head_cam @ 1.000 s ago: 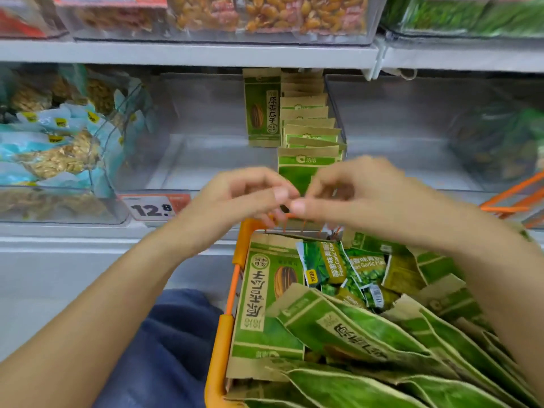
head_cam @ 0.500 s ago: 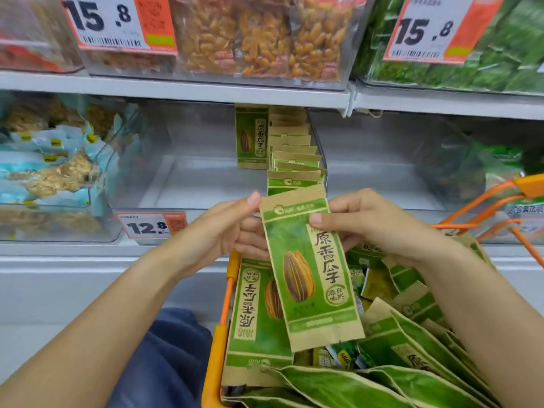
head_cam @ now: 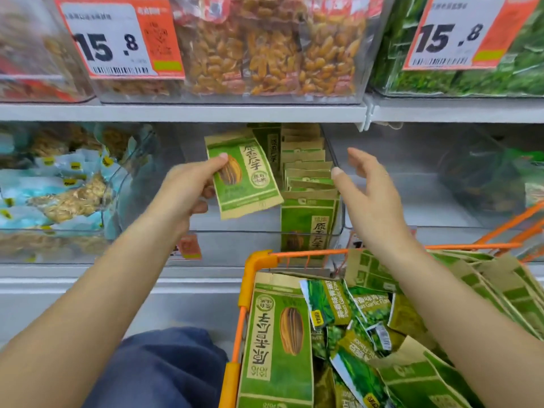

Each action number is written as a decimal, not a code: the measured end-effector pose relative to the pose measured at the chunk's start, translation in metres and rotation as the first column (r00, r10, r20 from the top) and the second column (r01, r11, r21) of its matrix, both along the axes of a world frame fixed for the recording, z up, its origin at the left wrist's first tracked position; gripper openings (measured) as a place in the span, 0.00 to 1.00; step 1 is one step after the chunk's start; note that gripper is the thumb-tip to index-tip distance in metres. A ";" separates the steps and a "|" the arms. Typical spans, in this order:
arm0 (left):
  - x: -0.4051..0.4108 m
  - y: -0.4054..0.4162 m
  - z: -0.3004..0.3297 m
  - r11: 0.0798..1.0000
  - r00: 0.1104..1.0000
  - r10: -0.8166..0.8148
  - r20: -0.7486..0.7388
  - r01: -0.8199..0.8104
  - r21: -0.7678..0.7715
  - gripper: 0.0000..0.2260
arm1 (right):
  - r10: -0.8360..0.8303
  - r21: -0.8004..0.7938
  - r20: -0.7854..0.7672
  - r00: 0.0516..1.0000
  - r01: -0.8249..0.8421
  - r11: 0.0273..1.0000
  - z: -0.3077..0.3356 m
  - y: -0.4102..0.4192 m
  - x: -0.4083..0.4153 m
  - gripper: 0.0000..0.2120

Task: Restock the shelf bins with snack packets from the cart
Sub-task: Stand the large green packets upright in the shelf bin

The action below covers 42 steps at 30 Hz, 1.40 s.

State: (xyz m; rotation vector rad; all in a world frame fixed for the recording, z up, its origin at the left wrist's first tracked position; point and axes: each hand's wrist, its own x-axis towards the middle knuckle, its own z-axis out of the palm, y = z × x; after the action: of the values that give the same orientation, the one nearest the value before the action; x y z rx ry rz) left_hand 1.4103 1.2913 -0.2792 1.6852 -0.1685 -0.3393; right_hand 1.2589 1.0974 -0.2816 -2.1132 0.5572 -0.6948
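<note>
While tags above read 15.8, the left hand [head_cam: 182, 195] now alone pinches the sunflower-seed packet [head_cam: 245, 175] at the bin [head_cam: 338, 201]; the right hand [head_cam: 374, 195] has let go, fingers spread.

A price tag [head_cam: 119, 36] on the upper shelf's left bin reads "15.8"; another price tag [head_cam: 462, 30] at right reads the same. A cart packet [head_cam: 369, 304] reads "Peas Garlic Flavor".
</note>
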 end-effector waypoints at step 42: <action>-0.098 -0.007 -0.014 0.909 0.871 -0.401 0.285 0.416 0.007 0.08 | 0.509 -0.008 -0.560 0.654 -0.619 0.785 0.045 0.023 -0.074 0.20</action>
State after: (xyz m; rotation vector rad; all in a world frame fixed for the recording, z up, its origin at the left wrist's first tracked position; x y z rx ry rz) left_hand 1.3123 1.2841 -0.2928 1.6298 -0.7498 -0.4038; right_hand 1.1852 1.1203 -0.2369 -2.4923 0.0630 0.2323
